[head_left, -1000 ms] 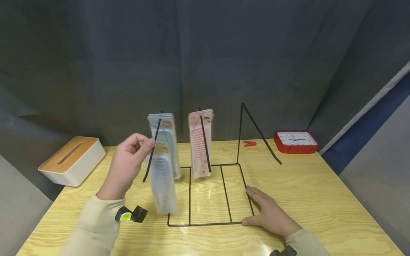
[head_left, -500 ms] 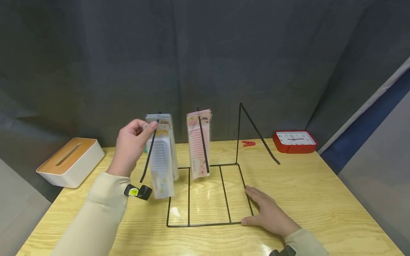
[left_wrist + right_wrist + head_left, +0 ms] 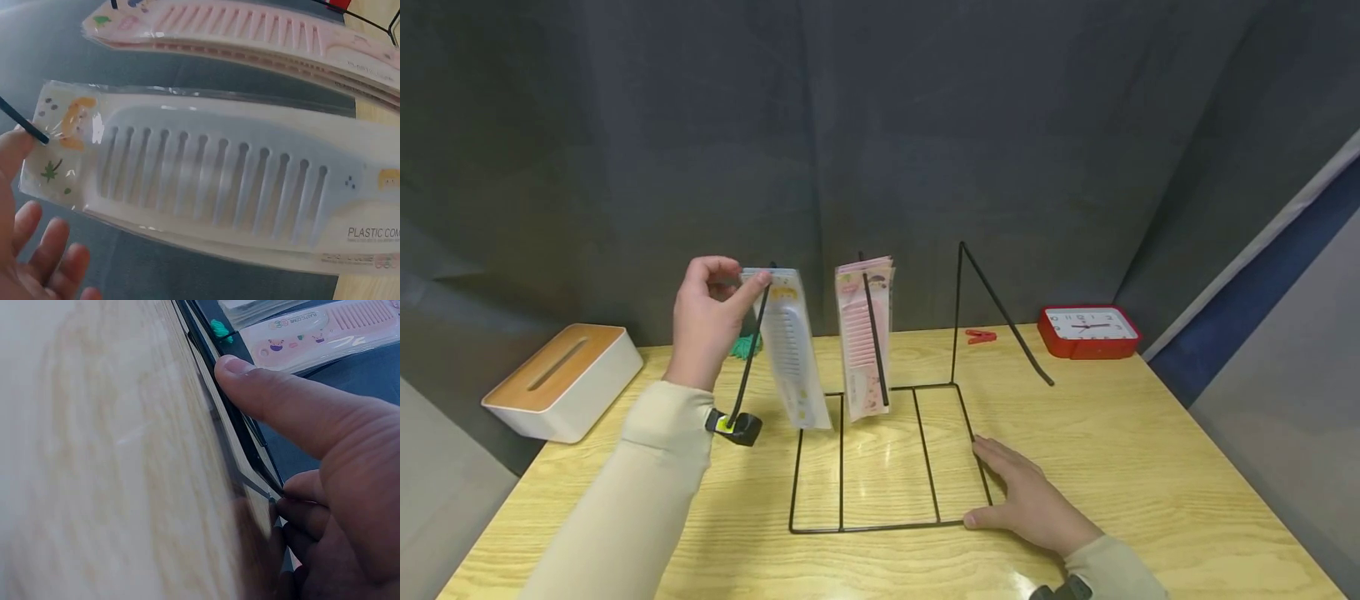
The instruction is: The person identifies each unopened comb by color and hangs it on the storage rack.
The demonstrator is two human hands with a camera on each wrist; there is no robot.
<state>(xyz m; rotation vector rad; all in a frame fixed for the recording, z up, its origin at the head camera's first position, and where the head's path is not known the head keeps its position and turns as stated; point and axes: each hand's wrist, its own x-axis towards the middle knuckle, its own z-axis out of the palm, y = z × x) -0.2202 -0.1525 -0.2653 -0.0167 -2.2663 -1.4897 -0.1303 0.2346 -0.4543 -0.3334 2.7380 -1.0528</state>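
Note:
Blue plastic combs in clear packets [image 3: 792,358] hang on the left hook [image 3: 749,358] of a black wire rack [image 3: 841,458]. At the top edge of the front packet is my left hand [image 3: 703,321]. Its thumb touches the packet beside the hook, while in the left wrist view the other fingers are loose and spread below. That view also shows the hook's wire running to the packet's end. Packeted pink combs [image 3: 863,350] hang on the middle hook. My right hand [image 3: 1018,496] rests on the rack's front right corner, thumb on the front wire, fingers along the side wire.
The right hook [image 3: 1007,310] of the rack juts forward bare. Behind it lies a red clip [image 3: 981,337], with a red-framed clock [image 3: 1086,333] further right. A wood-topped tissue box [image 3: 561,379] stands at the left. Something green [image 3: 745,346] lies behind the left hook.
My left hand has moved up and back, sliding the front blue comb packet along the hook until it lies against the others. My right hand stays on the rack's corner.

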